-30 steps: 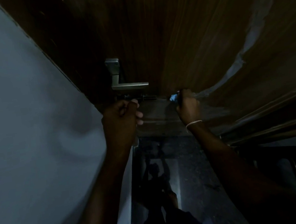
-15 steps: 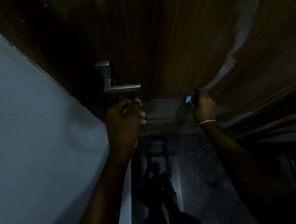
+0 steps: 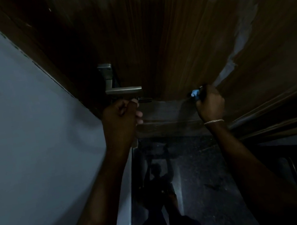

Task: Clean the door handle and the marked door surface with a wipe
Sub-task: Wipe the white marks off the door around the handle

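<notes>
Right hand (image 3: 210, 104), with a thin metal bracelet (image 3: 213, 121) at the wrist, is curled into a fist round a crumpled blue wipe (image 3: 195, 93) and holds it against the wooden door (image 3: 152, 36), well to the right of the door handle (image 3: 122, 90) and slightly lower than its lever. Only a small blue bunch of the wipe shows past the knuckles. Above and to the right of the handle, a pale, smeared streak (image 3: 242, 30) runs diagonally down the brown door surface and ends near the wipe. Left hand (image 3: 121, 119) sits just below the handle with its fingers curled tight, fingertips close to a small dark fitting (image 3: 144, 100) that juts out under the lever; in this dim light it cannot be told whether the fingers actually pinch that fitting or only rest beside it. The silver lever itself is untouched, pointing right. Left of the handle stands a plain grey wall (image 3: 23, 128), and far below it lies a dark, glossy floor (image 3: 200, 181).
</notes>
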`<move>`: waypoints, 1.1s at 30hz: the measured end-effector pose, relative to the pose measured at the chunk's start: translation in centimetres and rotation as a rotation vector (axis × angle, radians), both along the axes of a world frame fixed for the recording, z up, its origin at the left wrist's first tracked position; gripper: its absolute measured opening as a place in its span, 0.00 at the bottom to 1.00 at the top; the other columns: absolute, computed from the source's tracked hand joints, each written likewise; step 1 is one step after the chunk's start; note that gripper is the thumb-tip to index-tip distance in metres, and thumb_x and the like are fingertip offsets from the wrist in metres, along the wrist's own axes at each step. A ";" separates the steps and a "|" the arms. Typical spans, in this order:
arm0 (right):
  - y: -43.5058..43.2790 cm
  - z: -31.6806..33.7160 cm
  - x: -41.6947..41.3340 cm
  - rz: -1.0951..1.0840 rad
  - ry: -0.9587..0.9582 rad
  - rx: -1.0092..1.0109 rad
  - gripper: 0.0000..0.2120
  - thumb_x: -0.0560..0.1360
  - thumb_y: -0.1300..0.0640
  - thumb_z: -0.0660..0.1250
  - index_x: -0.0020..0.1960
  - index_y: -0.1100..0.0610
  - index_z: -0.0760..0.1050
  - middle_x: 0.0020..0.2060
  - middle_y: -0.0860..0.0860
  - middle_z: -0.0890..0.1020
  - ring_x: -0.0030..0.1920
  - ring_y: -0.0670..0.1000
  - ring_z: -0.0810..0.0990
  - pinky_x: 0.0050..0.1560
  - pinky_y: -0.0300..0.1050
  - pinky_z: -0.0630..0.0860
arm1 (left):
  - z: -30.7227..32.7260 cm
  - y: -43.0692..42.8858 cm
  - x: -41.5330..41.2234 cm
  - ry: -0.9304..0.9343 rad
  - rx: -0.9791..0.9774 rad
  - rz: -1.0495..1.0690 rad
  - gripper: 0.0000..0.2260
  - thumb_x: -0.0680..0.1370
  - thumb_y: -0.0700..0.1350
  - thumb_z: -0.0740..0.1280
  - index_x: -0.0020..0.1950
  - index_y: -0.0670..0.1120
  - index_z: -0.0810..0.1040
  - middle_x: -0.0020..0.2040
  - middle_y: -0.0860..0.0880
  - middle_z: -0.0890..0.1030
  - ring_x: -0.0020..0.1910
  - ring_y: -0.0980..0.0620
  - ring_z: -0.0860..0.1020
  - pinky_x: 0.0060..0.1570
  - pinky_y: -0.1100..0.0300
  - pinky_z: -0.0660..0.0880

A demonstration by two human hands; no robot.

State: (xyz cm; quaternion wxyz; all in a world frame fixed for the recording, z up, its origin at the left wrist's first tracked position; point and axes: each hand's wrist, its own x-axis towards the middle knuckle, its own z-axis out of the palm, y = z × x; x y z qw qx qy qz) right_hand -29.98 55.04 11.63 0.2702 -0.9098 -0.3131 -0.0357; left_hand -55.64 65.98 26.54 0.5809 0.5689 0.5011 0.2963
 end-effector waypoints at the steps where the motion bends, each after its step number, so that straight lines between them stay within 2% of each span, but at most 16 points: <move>1: 0.3 0.1 -0.5 0.020 -0.016 0.013 0.13 0.70 0.64 0.70 0.54 0.60 0.76 0.49 0.59 0.82 0.48 0.61 0.82 0.45 0.51 0.77 | 0.0 -0.1 0.0 0.004 -0.004 0.003 0.08 0.80 0.43 0.66 0.46 0.40 0.81 0.33 0.47 0.81 0.24 0.59 0.76 0.26 0.70 0.71; 4: 0.1 -0.9 -1.1 0.109 0.000 -0.092 0.13 0.71 0.65 0.69 0.55 0.63 0.75 0.50 0.62 0.80 0.48 0.64 0.81 0.45 0.54 0.77 | 0.0 -0.3 0.1 -0.002 -0.024 0.005 0.08 0.80 0.42 0.66 0.49 0.37 0.81 0.33 0.46 0.81 0.23 0.60 0.76 0.25 0.70 0.71; 6: -0.6 -1.5 -0.4 0.081 0.034 -0.182 0.12 0.73 0.63 0.69 0.56 0.64 0.75 0.51 0.62 0.80 0.50 0.64 0.81 0.47 0.55 0.78 | 0.1 -0.3 -0.1 0.000 -0.015 0.007 0.08 0.80 0.42 0.66 0.48 0.37 0.81 0.33 0.47 0.81 0.23 0.59 0.76 0.24 0.70 0.71; 10: -0.3 -1.6 -0.2 -0.021 0.074 -0.077 0.11 0.72 0.64 0.70 0.55 0.62 0.77 0.49 0.61 0.82 0.48 0.63 0.82 0.48 0.54 0.78 | 0.2 -0.1 -0.9 0.012 0.010 0.032 0.07 0.80 0.42 0.66 0.45 0.42 0.82 0.32 0.48 0.81 0.24 0.59 0.77 0.25 0.70 0.71; 13: 1.6 -1.5 -2.5 0.090 0.059 0.004 0.10 0.72 0.65 0.69 0.54 0.59 0.77 0.48 0.57 0.83 0.47 0.59 0.83 0.47 0.49 0.78 | 0.1 -0.2 -1.2 0.021 0.021 0.018 0.08 0.80 0.42 0.65 0.44 0.46 0.81 0.33 0.47 0.82 0.25 0.58 0.77 0.26 0.69 0.72; 15: 2.5 -1.7 -3.5 0.152 0.060 -0.021 0.10 0.73 0.64 0.69 0.54 0.59 0.77 0.48 0.57 0.83 0.45 0.59 0.83 0.44 0.45 0.77 | 0.0 -0.4 -1.3 0.028 0.030 0.002 0.07 0.80 0.43 0.66 0.44 0.46 0.82 0.33 0.47 0.82 0.26 0.57 0.78 0.27 0.68 0.73; 20: 2.0 -1.7 -2.5 0.078 0.091 -0.049 0.09 0.73 0.63 0.69 0.53 0.60 0.77 0.44 0.61 0.84 0.44 0.64 0.83 0.42 0.51 0.78 | 0.1 -0.1 -2.7 0.037 0.065 0.032 0.08 0.80 0.45 0.67 0.44 0.46 0.83 0.33 0.48 0.83 0.28 0.55 0.80 0.28 0.67 0.74; 22: 2.7 -1.2 -3.0 0.066 0.084 -0.007 0.10 0.73 0.63 0.70 0.54 0.60 0.77 0.44 0.60 0.84 0.44 0.63 0.83 0.42 0.48 0.78 | 0.1 0.0 -3.3 0.028 0.076 0.048 0.08 0.80 0.45 0.67 0.44 0.46 0.83 0.33 0.48 0.83 0.27 0.56 0.79 0.27 0.68 0.73; 25: 4.9 -0.5 -5.2 0.172 0.084 0.012 0.09 0.72 0.63 0.70 0.52 0.60 0.77 0.44 0.59 0.83 0.44 0.62 0.83 0.40 0.49 0.77 | -0.1 -0.2 -3.6 0.029 0.068 0.046 0.08 0.80 0.43 0.66 0.44 0.47 0.83 0.33 0.47 0.83 0.27 0.55 0.79 0.28 0.67 0.74; 29: 5.8 -0.7 -6.2 0.243 0.071 -0.138 0.08 0.75 0.62 0.67 0.54 0.61 0.75 0.49 0.60 0.82 0.46 0.63 0.82 0.39 0.47 0.72 | -0.2 0.0 -4.2 0.024 0.067 0.041 0.07 0.80 0.43 0.66 0.46 0.44 0.83 0.33 0.47 0.83 0.27 0.55 0.79 0.28 0.67 0.73; 31: 5.6 -0.7 -6.1 0.206 0.079 -0.159 0.09 0.75 0.61 0.67 0.55 0.61 0.75 0.49 0.61 0.82 0.47 0.64 0.82 0.41 0.50 0.74 | -0.2 0.2 -4.7 0.017 0.079 0.054 0.08 0.80 0.44 0.67 0.45 0.45 0.83 0.33 0.48 0.84 0.27 0.55 0.79 0.28 0.67 0.73; 33: 6.0 -0.3 -6.7 0.174 0.093 -0.089 0.09 0.74 0.61 0.67 0.54 0.60 0.76 0.49 0.61 0.82 0.47 0.65 0.82 0.42 0.53 0.77 | -0.3 0.3 -5.1 0.014 0.074 0.068 0.08 0.80 0.45 0.67 0.44 0.46 0.83 0.32 0.48 0.83 0.27 0.55 0.79 0.28 0.67 0.73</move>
